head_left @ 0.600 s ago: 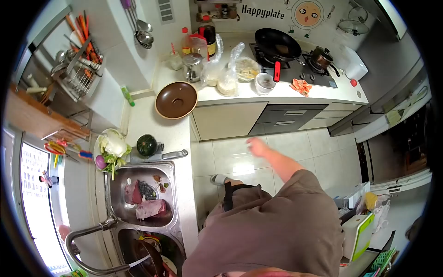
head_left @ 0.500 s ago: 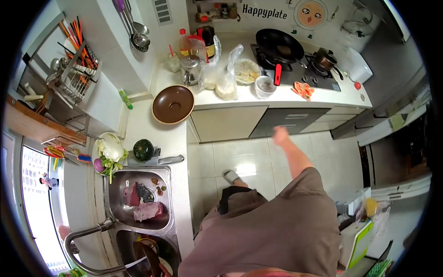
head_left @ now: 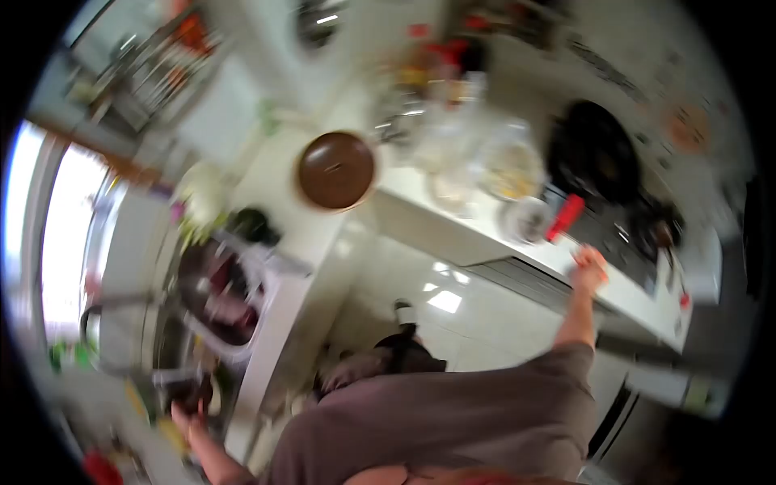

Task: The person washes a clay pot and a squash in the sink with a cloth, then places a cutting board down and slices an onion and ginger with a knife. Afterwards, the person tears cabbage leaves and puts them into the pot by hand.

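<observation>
The whole view is blurred by motion. At the lower left, my left hand (head_left: 191, 420) grips the near edge of a dark brown bowl (head_left: 192, 391) over the second sink basin. My right hand (head_left: 588, 275) is at the counter edge by the stove, touching or just over the orange cloth (head_left: 596, 257); its fingers are smeared and a grip cannot be made out. Left of it are the wok's red handle (head_left: 566, 217) and a white tub (head_left: 527, 220).
Pieces of meat (head_left: 230, 307) lie in the sink basin beside the faucet (head_left: 113, 303). A brown bowl-like dish (head_left: 336, 170) sits at the counter corner. The black wok (head_left: 594, 153) and a pot (head_left: 659, 230) stand on the stove. A green squash (head_left: 252, 225) is near the sink.
The view has turned and blurred. My right hand has moved from over the floor to the orange cloth on the counter. More of my left hand and forearm now shows.
</observation>
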The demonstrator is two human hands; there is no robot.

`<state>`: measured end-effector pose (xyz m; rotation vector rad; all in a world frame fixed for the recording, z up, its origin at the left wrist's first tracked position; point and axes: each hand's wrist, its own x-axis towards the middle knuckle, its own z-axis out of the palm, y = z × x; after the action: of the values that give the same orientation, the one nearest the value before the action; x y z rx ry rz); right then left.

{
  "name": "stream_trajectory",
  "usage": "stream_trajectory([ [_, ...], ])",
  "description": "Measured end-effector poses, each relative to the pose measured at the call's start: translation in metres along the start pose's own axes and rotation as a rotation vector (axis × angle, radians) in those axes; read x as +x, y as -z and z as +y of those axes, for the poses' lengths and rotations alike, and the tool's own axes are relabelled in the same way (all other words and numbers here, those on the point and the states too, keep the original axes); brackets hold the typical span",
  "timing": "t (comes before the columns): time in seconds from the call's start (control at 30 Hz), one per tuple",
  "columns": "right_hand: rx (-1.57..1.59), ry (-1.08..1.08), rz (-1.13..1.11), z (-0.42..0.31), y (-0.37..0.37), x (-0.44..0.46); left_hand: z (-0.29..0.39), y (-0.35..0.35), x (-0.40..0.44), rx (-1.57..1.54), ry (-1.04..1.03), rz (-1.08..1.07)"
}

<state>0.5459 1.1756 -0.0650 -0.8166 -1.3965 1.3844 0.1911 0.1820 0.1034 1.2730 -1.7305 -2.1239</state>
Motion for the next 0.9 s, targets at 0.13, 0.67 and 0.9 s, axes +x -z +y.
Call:
stream_trajectory([
  [0.13,0.058,-0.183,0.534,-0.009,-0.053,-0.035,-0.016,-0.065,-0.042,0.162,-0.141,0.282],
  [0.67,0.103,-0.233,-1.906,-0.158,-0.697,-0.51,-0.079,0.027,0.019,-0.59,0.172,-0.284],
  [0.9,-0.657,0.638,-2.071,-0.095,-0.751,-0.698,-0.069,0.042,0.026,-0.61,0.155,-0.416],
])
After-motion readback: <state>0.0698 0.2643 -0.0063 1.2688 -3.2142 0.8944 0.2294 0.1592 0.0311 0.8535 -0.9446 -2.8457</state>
